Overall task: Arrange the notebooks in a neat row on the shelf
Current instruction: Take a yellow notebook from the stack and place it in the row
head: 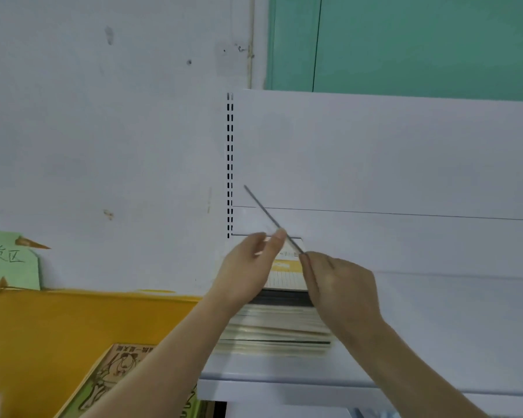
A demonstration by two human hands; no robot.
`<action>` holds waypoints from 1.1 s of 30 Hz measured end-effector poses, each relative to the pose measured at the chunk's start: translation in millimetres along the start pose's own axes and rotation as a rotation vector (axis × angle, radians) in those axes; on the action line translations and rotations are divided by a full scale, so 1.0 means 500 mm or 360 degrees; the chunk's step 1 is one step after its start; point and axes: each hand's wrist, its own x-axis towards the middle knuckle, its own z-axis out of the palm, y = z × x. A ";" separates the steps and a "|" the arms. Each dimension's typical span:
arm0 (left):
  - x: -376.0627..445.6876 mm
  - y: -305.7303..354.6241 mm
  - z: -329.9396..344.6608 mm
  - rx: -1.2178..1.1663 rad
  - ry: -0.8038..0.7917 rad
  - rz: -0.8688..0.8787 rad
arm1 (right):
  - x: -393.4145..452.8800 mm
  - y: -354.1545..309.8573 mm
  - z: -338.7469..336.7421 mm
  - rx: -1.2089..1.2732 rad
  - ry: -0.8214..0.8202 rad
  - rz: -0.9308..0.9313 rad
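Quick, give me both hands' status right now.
Left hand: fingers pinch the thin notebook, seen edge-on, above the row of notebooks.
Right hand: fingers curled round the same notebook's lower end.

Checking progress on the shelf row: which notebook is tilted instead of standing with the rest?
The thin notebook seen edge-on, held by both hands, leaning left above the packed row.
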 end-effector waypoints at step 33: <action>-0.021 -0.027 -0.131 -0.0156 0.0663 0.0181 | 0.048 0.079 -0.027 0.0031 -0.0665 0.0550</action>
